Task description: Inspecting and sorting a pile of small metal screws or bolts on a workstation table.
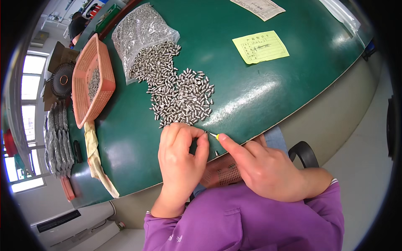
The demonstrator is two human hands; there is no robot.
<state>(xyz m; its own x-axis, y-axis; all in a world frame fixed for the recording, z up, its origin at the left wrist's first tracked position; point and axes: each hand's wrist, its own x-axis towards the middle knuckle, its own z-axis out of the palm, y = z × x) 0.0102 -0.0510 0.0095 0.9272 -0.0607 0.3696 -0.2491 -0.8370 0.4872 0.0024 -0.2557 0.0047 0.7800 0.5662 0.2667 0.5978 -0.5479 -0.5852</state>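
Observation:
My left hand (181, 152) is closed in a pinch in front of the pile. A tiny dark metal part (206, 132) shows at its thumb and fingertip, mostly hidden by them. From the right, my right hand (264, 169) grips a slim tool (216, 136) with a yellow collar and a thin metal tip; the fingers cover its handle. That tip points at the part in the left fingertips. Just beyond my left hand lies a pile of small pointed metal pins (182, 98). One loose metal piece (217, 153) sits below the tool near the table edge.
A clear plastic bag (142, 31) of pins opens onto the green table (234, 102). Left stands a pink basket (108, 81) with more pins; another pink basket (226, 175) is below the table edge. A yellow card (261, 47), a cloth strip (94, 157) and stacked grey packets (58, 142) lie around.

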